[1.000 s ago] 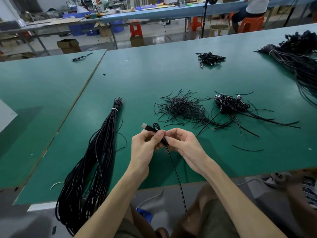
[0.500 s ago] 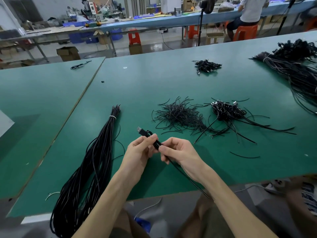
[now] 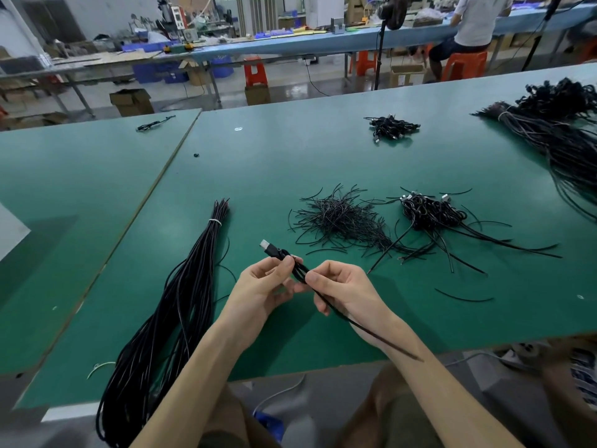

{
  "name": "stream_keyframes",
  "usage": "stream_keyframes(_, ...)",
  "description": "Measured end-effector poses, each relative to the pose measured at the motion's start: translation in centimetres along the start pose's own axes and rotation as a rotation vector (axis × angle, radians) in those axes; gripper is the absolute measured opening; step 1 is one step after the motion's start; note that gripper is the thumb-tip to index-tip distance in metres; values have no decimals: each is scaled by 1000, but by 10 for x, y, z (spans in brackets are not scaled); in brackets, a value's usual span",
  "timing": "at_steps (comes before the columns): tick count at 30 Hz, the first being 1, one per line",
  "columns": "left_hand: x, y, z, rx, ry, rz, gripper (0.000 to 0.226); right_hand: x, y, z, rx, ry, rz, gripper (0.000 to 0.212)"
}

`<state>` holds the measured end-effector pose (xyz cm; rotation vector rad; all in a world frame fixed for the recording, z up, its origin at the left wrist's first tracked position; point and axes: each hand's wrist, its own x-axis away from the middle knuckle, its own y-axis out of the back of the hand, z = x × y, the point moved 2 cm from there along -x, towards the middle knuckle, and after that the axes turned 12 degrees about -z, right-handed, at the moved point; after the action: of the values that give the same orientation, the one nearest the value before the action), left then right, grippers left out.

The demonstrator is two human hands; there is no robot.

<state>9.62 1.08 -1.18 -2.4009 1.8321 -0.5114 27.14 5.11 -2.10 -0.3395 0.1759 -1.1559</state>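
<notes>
A thin black cable (image 3: 298, 271) with a silver plug (image 3: 265, 244) at its far end is held over the green table (image 3: 290, 163). My left hand (image 3: 261, 287) pinches its folded loops just behind the plug. My right hand (image 3: 342, 287) pinches the same cable a little nearer to me, thumb on top. The cable's loose tail (image 3: 381, 337) runs back across my right forearm.
A long tied bundle of black cables (image 3: 181, 302) lies left of my hands. Beyond them sit a heap of short black ties (image 3: 339, 221) and a pile of coiled cables (image 3: 429, 215). Further cable piles (image 3: 392, 127) (image 3: 562, 130) lie at the back and right.
The cable's tail, which hung straight down off the table edge, has swung right and now lies across my right forearm. Both hands keep their pinch on the cable.
</notes>
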Motion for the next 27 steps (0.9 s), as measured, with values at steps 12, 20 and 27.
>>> stream_keyframes(12,-30,-40,-39,-219,-67,-74,51,-2,-5,-6,230,54,-8,11)
stream_keyframes(20,-89,-141,-47,-380,56,4,38,2,-9,-3,281,46,-28,8)
stream_keyframes(27,-123,-199,-29,-343,105,1,39,5,-8,2,440,83,4,42)
